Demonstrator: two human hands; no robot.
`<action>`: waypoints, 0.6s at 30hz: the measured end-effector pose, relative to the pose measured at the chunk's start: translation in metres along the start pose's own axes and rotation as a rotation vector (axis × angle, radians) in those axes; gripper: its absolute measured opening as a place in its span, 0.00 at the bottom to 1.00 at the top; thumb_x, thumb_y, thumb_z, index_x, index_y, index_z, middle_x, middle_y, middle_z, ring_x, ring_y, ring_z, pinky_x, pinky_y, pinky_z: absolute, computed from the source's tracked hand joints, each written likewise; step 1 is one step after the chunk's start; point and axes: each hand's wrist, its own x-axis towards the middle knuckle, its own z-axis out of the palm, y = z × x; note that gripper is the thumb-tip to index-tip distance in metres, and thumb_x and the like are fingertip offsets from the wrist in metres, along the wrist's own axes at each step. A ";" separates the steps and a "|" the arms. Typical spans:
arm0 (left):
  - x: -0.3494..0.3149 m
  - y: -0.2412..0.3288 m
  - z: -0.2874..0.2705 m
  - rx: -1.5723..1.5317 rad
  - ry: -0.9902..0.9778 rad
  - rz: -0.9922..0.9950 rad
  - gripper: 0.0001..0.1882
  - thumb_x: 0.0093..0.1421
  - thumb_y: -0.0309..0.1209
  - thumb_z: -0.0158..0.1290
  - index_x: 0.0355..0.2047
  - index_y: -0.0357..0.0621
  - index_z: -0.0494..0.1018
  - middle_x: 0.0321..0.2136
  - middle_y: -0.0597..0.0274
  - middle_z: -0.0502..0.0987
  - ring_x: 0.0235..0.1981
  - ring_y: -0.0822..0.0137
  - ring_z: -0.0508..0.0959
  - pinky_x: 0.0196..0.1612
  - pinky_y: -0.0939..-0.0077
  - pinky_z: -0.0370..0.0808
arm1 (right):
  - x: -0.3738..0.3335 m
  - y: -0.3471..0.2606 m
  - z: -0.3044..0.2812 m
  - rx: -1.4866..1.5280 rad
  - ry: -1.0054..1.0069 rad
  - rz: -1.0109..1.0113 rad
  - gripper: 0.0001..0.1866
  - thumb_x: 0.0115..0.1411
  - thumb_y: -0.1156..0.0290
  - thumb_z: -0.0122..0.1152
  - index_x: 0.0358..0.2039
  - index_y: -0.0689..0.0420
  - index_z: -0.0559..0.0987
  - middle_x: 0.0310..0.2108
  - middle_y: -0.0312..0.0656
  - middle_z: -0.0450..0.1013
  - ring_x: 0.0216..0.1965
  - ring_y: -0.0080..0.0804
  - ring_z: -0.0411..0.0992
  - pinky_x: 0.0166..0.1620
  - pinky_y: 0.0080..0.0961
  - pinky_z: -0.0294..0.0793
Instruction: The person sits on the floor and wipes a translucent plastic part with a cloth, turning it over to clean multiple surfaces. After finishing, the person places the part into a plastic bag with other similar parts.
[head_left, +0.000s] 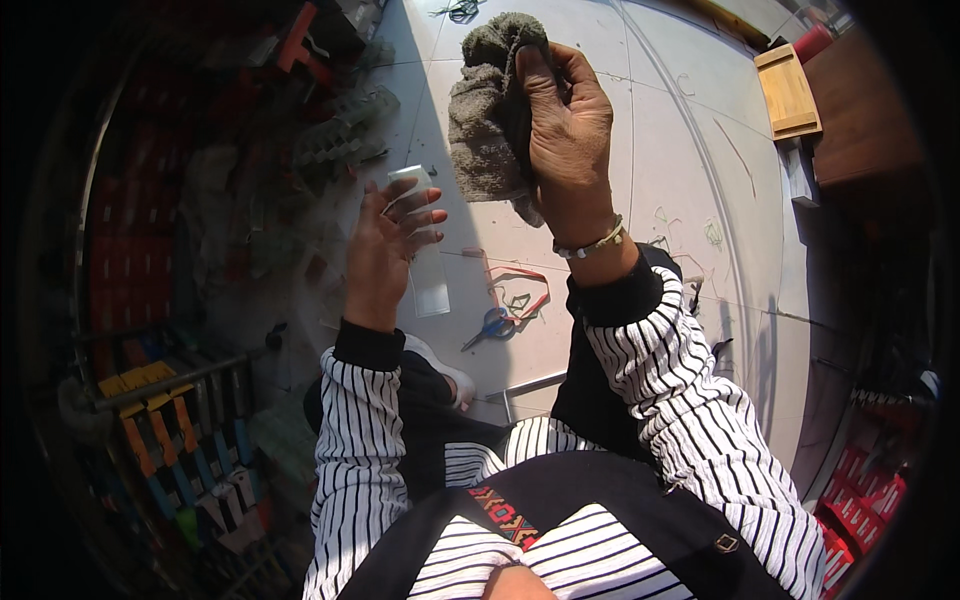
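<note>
My right hand (572,135), a beaded bracelet at its wrist, is raised at the far middle. Its thumb and fingers pinch a crumpled grey cloth (485,125) that looks worn and dirty. Lower and to the left, my left hand (385,240) has its fingers spread apart. A pale, see-through flat strip (430,285) shows behind those fingers; I cannot tell whether it touches them or lies on the floor. Blue-handled scissors (494,326) lie on the tiles between my arms, beside a loop of red band (540,290).
Pale floor tiles (590,345) carry scraps of thread. A small wooden stool or board (788,92) stands at the far right. Red bins (865,500) are at the lower right. To the left are a shaded rack with colourful strips (175,440) and clear plastic trays (345,125).
</note>
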 end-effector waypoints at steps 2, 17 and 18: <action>0.002 0.000 -0.010 0.120 0.070 0.033 0.24 0.65 0.51 0.44 0.43 0.40 0.68 0.34 0.55 0.76 0.32 0.64 0.76 0.34 0.72 0.74 | -0.003 0.004 0.004 -0.068 -0.039 -0.015 0.10 0.63 0.69 0.56 0.40 0.64 0.73 0.31 0.35 0.73 0.31 0.16 0.68 0.36 0.13 0.71; -0.006 0.011 -0.010 0.030 -0.219 0.335 0.15 0.68 0.34 0.40 0.47 0.38 0.68 0.47 0.60 0.72 0.47 0.69 0.72 0.53 0.75 0.68 | -0.061 0.049 0.034 -0.626 -0.435 -0.263 0.16 0.49 0.80 0.61 0.40 0.57 0.72 0.39 0.45 0.67 0.38 0.46 0.73 0.39 0.31 0.73; -0.006 0.018 -0.019 -0.104 -0.228 0.270 0.13 0.68 0.34 0.41 0.45 0.39 0.68 0.44 0.61 0.72 0.44 0.69 0.72 0.50 0.76 0.69 | -0.067 0.048 0.036 -0.646 -0.506 -0.278 0.16 0.50 0.76 0.64 0.39 0.56 0.71 0.38 0.44 0.67 0.35 0.47 0.73 0.36 0.33 0.74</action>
